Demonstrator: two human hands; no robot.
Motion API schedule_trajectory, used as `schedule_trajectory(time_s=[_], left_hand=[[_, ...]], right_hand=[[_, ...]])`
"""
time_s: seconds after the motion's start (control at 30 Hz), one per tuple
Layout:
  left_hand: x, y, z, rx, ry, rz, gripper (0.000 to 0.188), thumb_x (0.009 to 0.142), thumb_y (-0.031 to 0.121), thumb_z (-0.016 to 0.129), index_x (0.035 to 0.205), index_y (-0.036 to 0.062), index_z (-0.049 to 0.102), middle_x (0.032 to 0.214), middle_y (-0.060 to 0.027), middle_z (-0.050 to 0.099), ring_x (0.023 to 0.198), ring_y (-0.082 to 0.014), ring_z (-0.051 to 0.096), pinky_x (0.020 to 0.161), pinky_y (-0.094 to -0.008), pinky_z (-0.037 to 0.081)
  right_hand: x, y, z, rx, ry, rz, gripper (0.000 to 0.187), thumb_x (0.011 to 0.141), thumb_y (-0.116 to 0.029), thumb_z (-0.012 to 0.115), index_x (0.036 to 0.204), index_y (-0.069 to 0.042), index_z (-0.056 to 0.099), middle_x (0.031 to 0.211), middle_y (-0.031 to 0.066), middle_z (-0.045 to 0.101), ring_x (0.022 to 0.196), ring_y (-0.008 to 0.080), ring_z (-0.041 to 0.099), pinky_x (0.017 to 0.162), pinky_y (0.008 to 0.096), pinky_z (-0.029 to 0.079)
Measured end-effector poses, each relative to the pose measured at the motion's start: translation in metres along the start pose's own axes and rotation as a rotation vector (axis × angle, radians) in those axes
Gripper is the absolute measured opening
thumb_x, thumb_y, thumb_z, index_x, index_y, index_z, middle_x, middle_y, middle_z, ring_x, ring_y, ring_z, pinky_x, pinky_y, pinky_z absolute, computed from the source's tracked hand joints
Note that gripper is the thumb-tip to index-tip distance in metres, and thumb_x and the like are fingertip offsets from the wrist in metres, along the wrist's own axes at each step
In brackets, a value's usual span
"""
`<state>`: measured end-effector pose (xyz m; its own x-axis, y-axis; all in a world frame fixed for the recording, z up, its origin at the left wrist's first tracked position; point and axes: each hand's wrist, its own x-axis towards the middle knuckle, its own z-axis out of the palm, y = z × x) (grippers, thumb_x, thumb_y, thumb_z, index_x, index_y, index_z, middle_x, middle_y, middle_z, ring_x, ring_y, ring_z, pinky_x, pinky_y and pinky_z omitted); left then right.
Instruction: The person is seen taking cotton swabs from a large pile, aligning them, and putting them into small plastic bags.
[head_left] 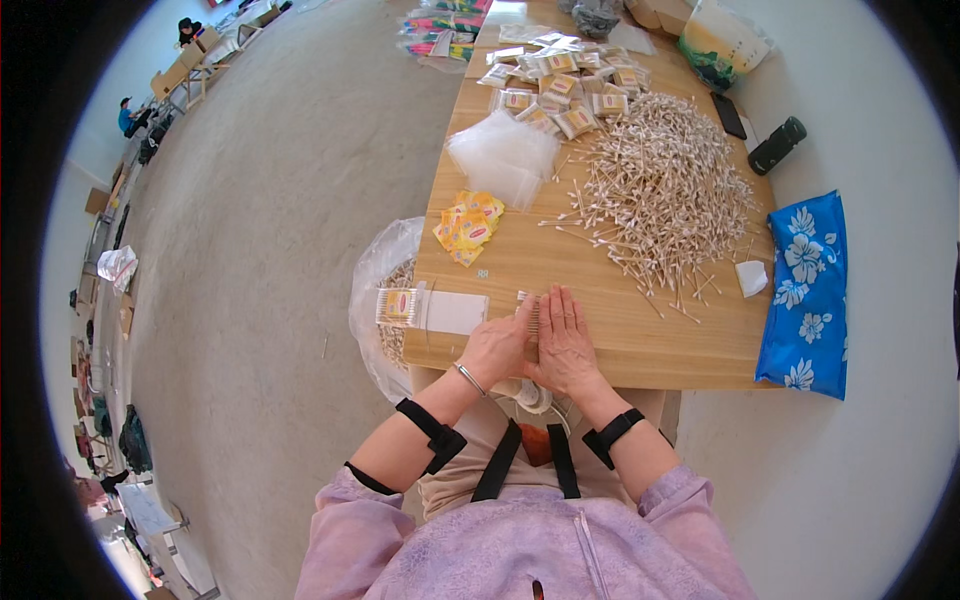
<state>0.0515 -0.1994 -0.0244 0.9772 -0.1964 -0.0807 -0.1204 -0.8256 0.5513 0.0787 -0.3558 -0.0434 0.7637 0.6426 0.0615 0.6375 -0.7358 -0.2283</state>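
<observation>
Both forearms slant inward from the near side. At the table's (690,350) near edge, the left hand (497,347) angles rightward, its grip impossible to tell; the right hand (566,348) lies unclenched, fingers straight, pointing far. A small row of swabs (533,316) sits between them. Farther right spreads a swab heap (665,190).
</observation>
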Motion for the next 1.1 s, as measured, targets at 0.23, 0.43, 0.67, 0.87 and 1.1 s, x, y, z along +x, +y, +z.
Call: schedule_trajectory(time_s=[0.23,0.43,0.67,0.87,1.1], left_hand=[[-0.002,0.011,-0.008,-0.038,-0.044,-0.079,0.086,0.068,0.018,0.075,0.139,0.0006,0.029,0.101,-0.0183,0.064,0.089,-0.0336,0.063,0.073,-0.0401,0.050],[0.001,-0.004,0.016,0.003,0.069,-0.062,0.081,0.066,0.020,0.076,0.133,0.0011,0.035,0.106,-0.0189,0.063,0.092,-0.0333,0.063,0.073,-0.0400,0.050],[0.006,0.003,0.000,-0.130,0.107,-0.169,0.046,0.081,0.010,0.062,0.124,0.0015,0.048,0.108,-0.0187,0.061,0.095,-0.0298,0.062,0.077,-0.0374,0.050],[0.024,-0.007,0.035,-1.030,0.667,-0.190,0.037,0.095,0.014,0.046,0.128,-0.0012,0.048,0.127,-0.0169,0.051,0.120,-0.0260,0.047,0.102,-0.0340,0.036],[0.025,-0.004,0.033,-1.392,0.480,-0.171,0.046,0.102,0.022,0.034,0.140,-0.0052,0.033,0.146,-0.0158,0.034,0.138,-0.0225,0.028,0.114,-0.0341,0.019]], right_hand=[[0.002,0.000,0.000,0.036,-0.036,0.019,0.106,0.070,-0.056,0.064,0.140,0.012,0.022,0.149,0.0284,0.015,0.142,0.0380,0.011,0.116,0.0463,0.007],[-0.006,-0.004,0.003,0.030,-0.015,-0.004,0.105,0.073,-0.057,0.063,0.140,0.012,0.021,0.149,0.0287,0.015,0.141,0.0396,0.010,0.116,0.0468,0.007],[-0.007,-0.007,0.003,-0.063,-0.083,0.030,0.104,0.075,-0.057,0.061,0.140,0.013,0.020,0.150,0.0288,0.013,0.142,0.0402,0.008,0.116,0.0469,0.007],[-0.003,-0.015,-0.002,0.057,-0.117,0.085,0.098,0.081,-0.054,0.056,0.141,0.012,0.017,0.150,0.0283,0.012,0.142,0.0398,0.006,0.115,0.0479,0.004],[0.001,-0.024,0.008,0.048,-0.046,0.126,0.087,0.084,-0.044,0.052,0.140,0.013,0.018,0.149,0.0296,0.012,0.142,0.0412,0.006,0.115,0.0485,0.004]])
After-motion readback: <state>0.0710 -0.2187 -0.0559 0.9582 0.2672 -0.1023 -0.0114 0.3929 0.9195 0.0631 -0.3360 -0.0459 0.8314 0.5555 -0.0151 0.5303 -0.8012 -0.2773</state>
